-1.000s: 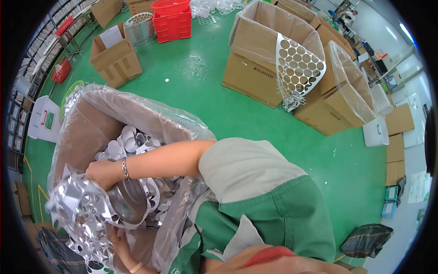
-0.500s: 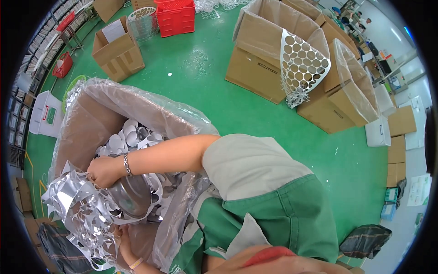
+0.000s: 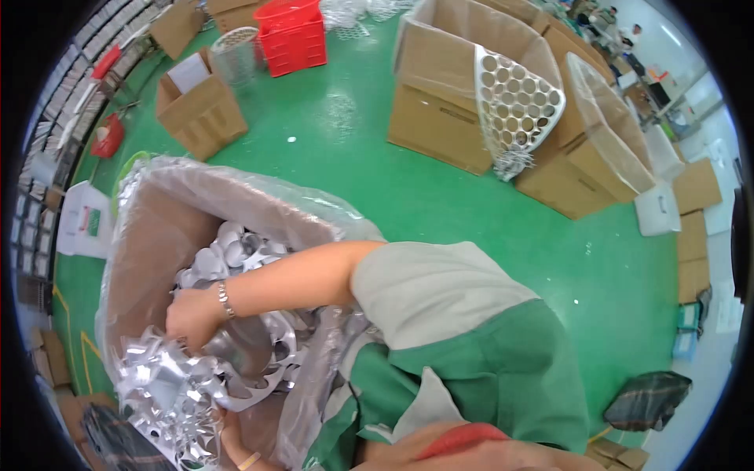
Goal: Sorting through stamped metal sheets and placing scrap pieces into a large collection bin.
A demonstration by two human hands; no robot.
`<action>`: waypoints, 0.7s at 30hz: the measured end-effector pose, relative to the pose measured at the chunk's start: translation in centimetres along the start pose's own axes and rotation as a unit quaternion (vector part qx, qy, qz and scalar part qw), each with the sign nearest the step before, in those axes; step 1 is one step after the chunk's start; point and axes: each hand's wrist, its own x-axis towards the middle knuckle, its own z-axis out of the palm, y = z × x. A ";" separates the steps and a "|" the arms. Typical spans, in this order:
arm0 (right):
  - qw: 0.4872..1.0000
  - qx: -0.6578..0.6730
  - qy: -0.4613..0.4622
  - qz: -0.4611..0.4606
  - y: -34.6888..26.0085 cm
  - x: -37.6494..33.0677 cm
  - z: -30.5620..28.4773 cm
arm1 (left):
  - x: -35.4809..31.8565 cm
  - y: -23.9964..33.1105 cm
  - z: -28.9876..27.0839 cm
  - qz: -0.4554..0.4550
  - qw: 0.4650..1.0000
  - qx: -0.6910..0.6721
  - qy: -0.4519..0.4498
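Note:
A tangled bundle of shiny silver cut-out scrap strips [image 3: 161, 388] hangs over the near-left side of a big lined cardboard box [image 3: 149, 228]. My right hand [image 3: 192, 314], wearing a chain bracelet, reaches across the box and is closed at the bundle's upper edge; its fingertips are partly hidden. Lower down, my left hand [image 3: 229, 432], with a pale wristband, grips the same strips from the inner side. Between the hands a smooth grey rounded surface [image 3: 247, 345] shows; I cannot make out what it is. Loose silver discs and offcuts [image 3: 228, 247] lie inside the box.
Lined cardboard boxes [image 3: 436, 118] stand at the far right, a perforated white sheet [image 3: 518, 98] draped over one. Farther left are a red crate [image 3: 292, 51], a clear bin [image 3: 236, 59] and an open carton [image 3: 204, 110]. A white tub [image 3: 82, 220] sits left of my box.
The scrap bundle has shifted right and inward against the box, looking more crumpled. Both hands have moved slightly right and down with it. The whole view has also shifted a little.

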 end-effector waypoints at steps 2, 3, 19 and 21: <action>0.998 -0.054 -0.042 0.003 0.8 0.8 2.3 | -0.4 2.7 -1.9 -0.032 0.921 0.384 -0.054; 0.999 -0.046 -0.023 0.009 1.7 0.3 3.5 | -0.9 4.1 -1.2 0.027 0.921 0.386 -0.045; 0.931 0.076 -0.278 -0.224 -2.2 -4.4 16.4 | 0.2 7.4 7.3 -0.099 0.934 0.191 -0.285; 0.924 0.117 -0.280 -0.233 -1.9 -4.2 16.7 | -0.8 6.2 7.2 0.040 0.939 0.270 -0.208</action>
